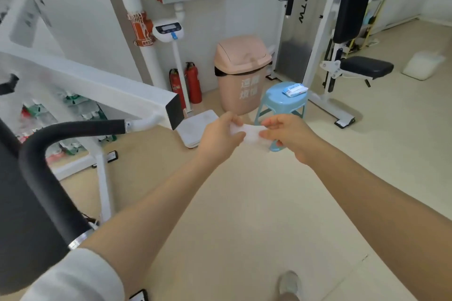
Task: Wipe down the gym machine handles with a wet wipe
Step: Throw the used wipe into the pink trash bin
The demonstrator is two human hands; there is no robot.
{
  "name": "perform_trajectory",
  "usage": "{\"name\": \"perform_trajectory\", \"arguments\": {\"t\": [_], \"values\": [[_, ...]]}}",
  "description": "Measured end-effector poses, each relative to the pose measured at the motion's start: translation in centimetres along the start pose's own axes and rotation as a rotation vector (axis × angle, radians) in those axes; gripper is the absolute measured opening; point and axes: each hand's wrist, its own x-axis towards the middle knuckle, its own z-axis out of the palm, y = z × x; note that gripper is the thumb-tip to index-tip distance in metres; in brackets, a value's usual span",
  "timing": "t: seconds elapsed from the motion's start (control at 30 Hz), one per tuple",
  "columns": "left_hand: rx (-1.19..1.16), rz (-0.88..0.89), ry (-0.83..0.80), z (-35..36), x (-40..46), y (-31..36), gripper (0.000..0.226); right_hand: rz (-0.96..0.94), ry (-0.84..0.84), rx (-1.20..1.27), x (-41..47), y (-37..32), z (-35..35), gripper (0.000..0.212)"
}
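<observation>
our left hand (221, 134) and right hand (287, 135) pinch the wet wipe (250, 135) by opposite edges; it looks limp, light, likely tearable.

"BRTW" is read in black letters running vertically down the white upright panel (304, 0) of the weight machine — pale Chinese characters in two rows are seen on the front of the pink swing-lid bin (241, 78), too blurred to be made out.
</observation>
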Motion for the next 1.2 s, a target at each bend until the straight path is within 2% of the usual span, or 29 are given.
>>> {"name": "perform_trajectory", "arguments": {"t": [0.07, 0.13, 0.23, 0.33, 0.47, 0.57, 0.67, 0.77, 0.93, 1.0, 1.1, 1.17, 1.2], "values": [[0.005, -0.004, 0.056, 1.8, 4.2, 0.2, 0.038, 0.011, -0.027, -0.006, 4.3, 0.3, -2.1, 0.021], [-0.015, -0.028, 0.136, 3.9, 8.7, 0.5, 0.043, 0.012, -0.053, 0.003, 8.9, 0.5, -4.2, 0.010], [-0.035, -0.040, 0.235, 7.1, 15.8, 1.5, 0.028, 0.017, -0.099, 0.042, 16.5, 0.4, -7.3, 0.014], [-0.027, -0.007, 0.281, 10.0, 22.8, 3.5, 0.012, 0.083, -0.161, 0.203, 23.5, -0.1, -10.4, 0.015], [0.019, 0.034, 0.244, 12.8, 31.4, 5.5, 0.005, 0.110, -0.289, 0.331, 32.0, -1.4, -13.1, 0.008], [-0.011, 0.012, 0.263, 13.8, 37.0, 5.2, 0.014, 0.176, -0.318, 0.412, 38.3, -2.0, -13.9, 0.020], [-0.006, 0.043, 0.233, 14.0, 42.6, 4.0, 0.022, 0.222, -0.333, 0.503, 44.9, -2.5, -14.0, 0.017], [-0.028, 0.066, 0.188, 13.9, 49.2, 1.6, 0.026, 0.212, -0.349, 0.521, 51.9, -2.8, -13.5, 0.025], [-0.024, 0.115, 0.114, 11.8, 62.7, -3.0, 0.021, 0.113, -0.344, 0.256, 65.7, -4.0, -10.6, 0.021], [0.002, 0.126, 0.073, 10.1, 68.6, -4.6, 0.022, 0.136, -0.288, 0.248, 71.7, -5.4, -9.4, 0.006], [0.105, 0.127, -0.024, 7.7, 76.8, -6.8, 0.026, 0.159, -0.212, 0.285, 79.6, -7.0, -7.8, 0.023], [0.152, 0.120, -0.073, 6.9, 81.7, -7.9, 0.032, 0.163, -0.206, 0.279, 83.8, -7.7, -6.9, 0.022], [0.146, 0.121, -0.097, 6.7, 84.0, -8.2, 0.041, 0.175, -0.206, 0.286, 85.9, -7.7, -6.6, 0.020]]}}
